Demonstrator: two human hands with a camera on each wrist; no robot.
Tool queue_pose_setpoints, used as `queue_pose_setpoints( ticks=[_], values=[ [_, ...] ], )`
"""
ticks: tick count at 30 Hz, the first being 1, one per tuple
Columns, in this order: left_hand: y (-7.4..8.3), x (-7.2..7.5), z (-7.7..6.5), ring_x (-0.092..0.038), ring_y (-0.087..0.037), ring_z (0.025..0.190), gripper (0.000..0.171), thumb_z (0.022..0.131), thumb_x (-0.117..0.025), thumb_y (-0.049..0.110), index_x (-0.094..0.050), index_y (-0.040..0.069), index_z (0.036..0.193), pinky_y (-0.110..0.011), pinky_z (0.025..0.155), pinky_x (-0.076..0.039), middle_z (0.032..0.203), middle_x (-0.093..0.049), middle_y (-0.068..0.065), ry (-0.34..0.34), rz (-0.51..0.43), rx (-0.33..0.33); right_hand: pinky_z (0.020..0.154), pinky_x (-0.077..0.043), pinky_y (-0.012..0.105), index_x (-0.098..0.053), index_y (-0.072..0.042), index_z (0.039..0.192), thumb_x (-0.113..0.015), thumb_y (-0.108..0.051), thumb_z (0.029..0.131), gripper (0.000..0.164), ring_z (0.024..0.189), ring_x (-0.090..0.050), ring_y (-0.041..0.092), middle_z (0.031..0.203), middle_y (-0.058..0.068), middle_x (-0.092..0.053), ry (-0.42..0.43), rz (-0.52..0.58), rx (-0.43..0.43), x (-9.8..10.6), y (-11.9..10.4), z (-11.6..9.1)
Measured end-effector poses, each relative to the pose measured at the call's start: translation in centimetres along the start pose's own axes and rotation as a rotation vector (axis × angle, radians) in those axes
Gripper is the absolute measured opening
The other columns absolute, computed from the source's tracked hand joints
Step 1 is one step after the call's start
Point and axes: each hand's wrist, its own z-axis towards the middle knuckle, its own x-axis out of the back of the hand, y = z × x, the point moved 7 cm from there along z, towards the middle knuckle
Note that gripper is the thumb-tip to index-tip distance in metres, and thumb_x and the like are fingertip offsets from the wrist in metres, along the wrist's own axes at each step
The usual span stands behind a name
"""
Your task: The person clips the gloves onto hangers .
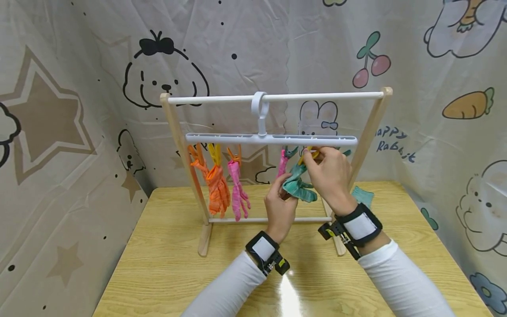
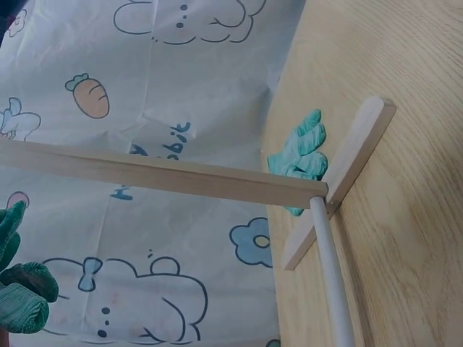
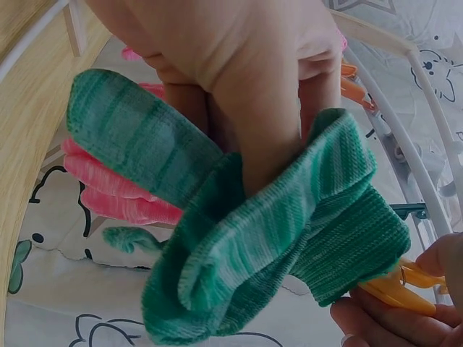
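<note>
My left hand point(image 1: 279, 207) holds a green striped knit glove point(image 1: 300, 185) under the right part of a white hanger point(image 1: 273, 139). In the right wrist view the left thumb presses into a fold of the glove point(image 3: 253, 238). My right hand point(image 1: 329, 174) pinches a yellow clip point(image 3: 398, 289) at the glove's cuff; whether the clip bites the cloth is hard to tell. Left of it, a pink glove point(image 1: 282, 164) hangs from a dark green clip point(image 1: 291, 152), mostly behind my left hand. Finger parts of the green glove point(image 2: 25, 307) appear in the left wrist view.
An orange glove point(image 1: 218, 193) and a pink glove point(image 1: 237, 193) hang from clips at the hanger's left. The hanger hooks over the top bar point(image 1: 317, 96) of a wooden stand. Another green glove point(image 2: 300, 152) lies on the table point(image 1: 158, 264) by the stand's right foot.
</note>
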Motion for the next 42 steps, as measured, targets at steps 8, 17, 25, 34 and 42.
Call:
queue_pose_setpoints(
  ticks=[8, 17, 25, 34, 42],
  values=[
    [0.0, -0.2, 0.1, -0.077, -0.026, 0.093, 0.038, 0.087, -0.069, -0.009, -0.065, 0.002, 0.123, -0.027, 0.077, -0.061, 0.113, -0.075, -0.017, -0.007, 0.014, 0.005, 0.039, -0.028, 0.025, -0.077, -0.004, 0.097, -0.067, -0.023, 0.095, 0.022, 0.052, -0.057, 0.020, 0.079, 0.012, -0.077, -0.001, 0.009, 0.004, 0.0, 0.1, -0.1],
    [-0.1, -0.3, -0.2, -0.077, -0.025, 0.093, 0.035, 0.088, -0.070, -0.007, -0.066, 0.002, 0.122, -0.027, 0.076, -0.062, 0.113, -0.076, -0.017, -0.024, 0.019, 0.004, 0.041, -0.030, 0.022, -0.077, -0.006, 0.100, -0.069, -0.026, 0.094, 0.022, 0.058, -0.065, 0.022, 0.080, 0.011, -0.077, -0.012, 0.028, -0.004, -0.1, 0.4, -0.3],
    [0.0, -0.4, -0.7, -0.077, -0.028, 0.089, 0.035, 0.086, -0.072, -0.008, -0.066, -0.001, 0.121, -0.031, 0.074, -0.063, 0.109, -0.075, -0.019, -0.027, 0.015, -0.009, 0.039, -0.029, 0.021, -0.078, -0.007, 0.102, -0.069, -0.026, 0.093, 0.022, 0.060, -0.068, 0.022, 0.081, 0.011, -0.078, -0.011, 0.038, -0.015, -0.2, 0.6, -0.3],
    [-0.3, -0.5, -1.1, -0.078, -0.025, 0.088, 0.032, 0.090, -0.072, -0.001, -0.066, 0.002, 0.121, -0.024, 0.074, -0.061, 0.101, -0.078, -0.016, -0.054, 0.041, -0.027, 0.039, -0.025, 0.022, -0.077, -0.008, 0.104, -0.068, -0.028, 0.094, 0.024, 0.062, -0.070, 0.023, 0.085, 0.010, -0.079, -0.023, 0.052, -0.023, -0.3, 0.8, -0.5],
    [-0.8, -0.5, -1.7, -0.077, -0.025, 0.093, 0.036, 0.091, -0.072, 0.002, -0.063, 0.002, 0.126, -0.022, 0.076, -0.060, 0.106, -0.077, -0.017, -0.096, 0.037, -0.023, 0.043, -0.030, 0.025, -0.075, -0.010, 0.100, -0.070, -0.029, 0.094, 0.021, 0.072, -0.073, 0.027, 0.090, 0.011, -0.079, -0.024, 0.044, -0.016, -0.3, 0.9, -1.0]
  ],
)
